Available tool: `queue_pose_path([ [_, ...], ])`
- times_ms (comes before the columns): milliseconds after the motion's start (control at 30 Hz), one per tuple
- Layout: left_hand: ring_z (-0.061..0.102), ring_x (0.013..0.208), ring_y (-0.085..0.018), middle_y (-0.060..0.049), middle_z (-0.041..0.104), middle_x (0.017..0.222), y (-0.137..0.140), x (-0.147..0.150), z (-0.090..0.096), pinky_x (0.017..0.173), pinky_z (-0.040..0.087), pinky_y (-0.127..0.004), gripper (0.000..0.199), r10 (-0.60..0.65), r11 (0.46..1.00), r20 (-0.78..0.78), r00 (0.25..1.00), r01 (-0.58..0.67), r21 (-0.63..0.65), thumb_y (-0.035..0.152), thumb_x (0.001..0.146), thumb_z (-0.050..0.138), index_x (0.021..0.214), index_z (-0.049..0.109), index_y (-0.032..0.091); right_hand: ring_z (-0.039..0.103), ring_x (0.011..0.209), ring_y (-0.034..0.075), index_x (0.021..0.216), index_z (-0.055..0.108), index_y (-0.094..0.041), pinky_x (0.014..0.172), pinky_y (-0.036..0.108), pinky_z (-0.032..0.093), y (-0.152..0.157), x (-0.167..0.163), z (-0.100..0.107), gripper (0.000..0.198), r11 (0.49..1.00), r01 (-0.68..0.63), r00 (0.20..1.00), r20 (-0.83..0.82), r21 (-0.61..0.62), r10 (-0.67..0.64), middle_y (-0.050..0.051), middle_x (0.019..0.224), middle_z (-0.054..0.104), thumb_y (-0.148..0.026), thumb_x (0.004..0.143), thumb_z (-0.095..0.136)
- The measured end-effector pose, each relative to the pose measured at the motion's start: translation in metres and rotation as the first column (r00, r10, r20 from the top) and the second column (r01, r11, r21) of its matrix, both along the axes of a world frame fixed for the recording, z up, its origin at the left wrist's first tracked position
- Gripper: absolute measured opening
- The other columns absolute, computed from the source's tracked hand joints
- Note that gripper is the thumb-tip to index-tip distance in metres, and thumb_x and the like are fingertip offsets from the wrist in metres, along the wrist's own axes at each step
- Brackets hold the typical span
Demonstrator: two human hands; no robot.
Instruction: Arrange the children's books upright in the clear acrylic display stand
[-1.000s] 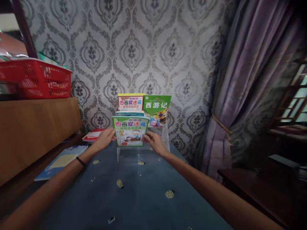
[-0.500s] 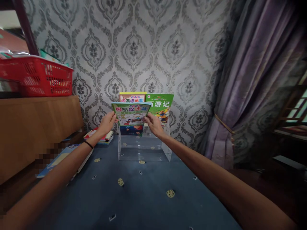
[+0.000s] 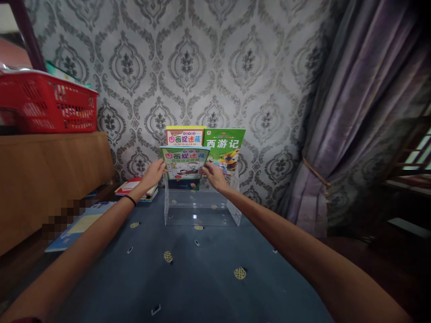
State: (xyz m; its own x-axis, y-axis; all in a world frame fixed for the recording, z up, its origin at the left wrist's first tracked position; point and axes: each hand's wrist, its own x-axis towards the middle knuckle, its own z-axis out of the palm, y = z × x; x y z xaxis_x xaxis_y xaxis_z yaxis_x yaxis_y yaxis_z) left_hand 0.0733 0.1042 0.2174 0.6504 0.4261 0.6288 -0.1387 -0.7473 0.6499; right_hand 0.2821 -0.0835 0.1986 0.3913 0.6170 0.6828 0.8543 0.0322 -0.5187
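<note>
Between my two hands is a green-topped picture book [image 3: 185,163], its cover facing me and tilted slightly back. My left hand [image 3: 156,172] grips its left edge; my right hand [image 3: 214,175] pinches the right edge, thumb on the cover. The book is at the front of a clear acrylic book stand [image 3: 195,219]. Behind it stand a yellow-topped picture book [image 3: 185,136] on the left and a green book [image 3: 225,146] on the right. Below the held book shows the lower part of a dark blue book [image 3: 182,184].
Stacked books [image 3: 129,186] lie left of the stand, with a blue book [image 3: 77,229] nearer me. A wooden cabinet [image 3: 54,179] bearing a red basket [image 3: 57,101] borders the left. A dark blue cloth [image 3: 202,282] covers the table. A purple curtain [image 3: 340,130] hangs at the right.
The held picture book has come down slightly and sits straighter, covering more of the dark blue book. Both hands keep their grip. The view has shifted a little.
</note>
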Motion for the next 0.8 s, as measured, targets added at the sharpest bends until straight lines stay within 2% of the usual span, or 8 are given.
queue_pose_path([
  [167, 0.071, 0.077, -0.019, -0.002, 0.065, 0.074, 0.003, 0.01, -0.001, 0.073, 0.058, -0.031, 0.021, 0.138, 0.99, -0.104, 0.985, -0.139, -0.004, 0.028, 0.094, 0.041, 0.075, 0.048, 0.02, 0.064, 0.078, 0.018, 0.085, 0.062, -0.019, 0.075, 0.026, 0.047, 0.008, 0.001, -0.001, 0.024, 0.991, 0.081, 0.997, 0.007, -0.103, -0.081, 0.001, 0.075, 0.067, -0.031, 0.096, 0.044],
  [300, 0.071, 0.074, -0.019, -0.002, 0.067, 0.071, 0.006, 0.018, -0.005, 0.073, 0.057, -0.031, 0.019, 0.204, 0.979, -0.137, 0.969, -0.206, 0.004, 0.026, 0.093, 0.041, 0.078, 0.05, 0.02, 0.067, 0.08, 0.017, 0.087, 0.066, -0.017, 0.076, 0.024, 0.046, 0.013, -0.004, 0.0, 0.028, 0.96, 0.185, 0.983, 0.029, -0.212, -0.183, 0.004, 0.08, 0.072, -0.026, 0.099, 0.041],
  [433, 0.07, 0.068, -0.017, -0.004, 0.07, 0.079, 0.009, 0.027, -0.011, 0.066, 0.055, -0.028, 0.01, 0.283, 0.959, -0.163, 0.945, -0.281, 0.034, 0.023, 0.093, 0.044, 0.091, 0.053, 0.018, 0.068, 0.094, 0.02, 0.094, 0.07, -0.014, 0.081, 0.025, 0.044, 0.016, -0.013, 0.0, 0.029, 0.896, 0.32, 0.947, 0.084, -0.307, -0.309, 0.012, 0.095, 0.075, -0.022, 0.099, 0.043],
  [567, 0.069, 0.066, -0.015, -0.004, 0.071, 0.08, 0.009, 0.035, -0.011, 0.064, 0.052, -0.025, 0.013, 0.35, 0.937, -0.198, 0.916, -0.338, 0.092, 0.023, 0.096, 0.042, 0.101, 0.053, 0.017, 0.068, 0.103, 0.023, 0.105, 0.071, -0.014, 0.084, 0.027, 0.045, 0.017, -0.023, 0.002, 0.035, 0.817, 0.437, 0.898, 0.123, -0.376, -0.423, 0.016, 0.107, 0.074, -0.026, 0.102, 0.039],
  [700, 0.069, 0.07, -0.016, -0.007, 0.072, 0.086, 0.007, 0.039, -0.007, 0.067, 0.05, -0.025, 0.017, 0.409, 0.909, -0.233, 0.882, -0.372, 0.186, 0.024, 0.096, 0.043, 0.098, 0.058, 0.017, 0.069, 0.105, 0.025, 0.114, 0.069, -0.016, 0.085, 0.03, 0.048, 0.017, -0.033, 0.007, 0.039, 0.748, 0.507, 0.856, 0.145, -0.428, -0.497, 0.017, 0.11, 0.074, -0.032, 0.103, 0.035],
  [800, 0.069, 0.076, -0.018, -0.009, 0.073, 0.087, 0.005, 0.039, -0.004, 0.072, 0.048, -0.027, 0.02, 0.459, 0.88, -0.249, 0.853, -0.398, 0.259, 0.026, 0.097, 0.043, 0.096, 0.061, 0.017, 0.069, 0.107, 0.027, 0.113, 0.07, -0.017, 0.085, 0.033, 0.049, 0.017, -0.037, 0.012, 0.041, 0.713, 0.535, 0.835, 0.156, -0.453, -0.528, 0.017, 0.111, 0.074, -0.034, 0.103, 0.035],
])
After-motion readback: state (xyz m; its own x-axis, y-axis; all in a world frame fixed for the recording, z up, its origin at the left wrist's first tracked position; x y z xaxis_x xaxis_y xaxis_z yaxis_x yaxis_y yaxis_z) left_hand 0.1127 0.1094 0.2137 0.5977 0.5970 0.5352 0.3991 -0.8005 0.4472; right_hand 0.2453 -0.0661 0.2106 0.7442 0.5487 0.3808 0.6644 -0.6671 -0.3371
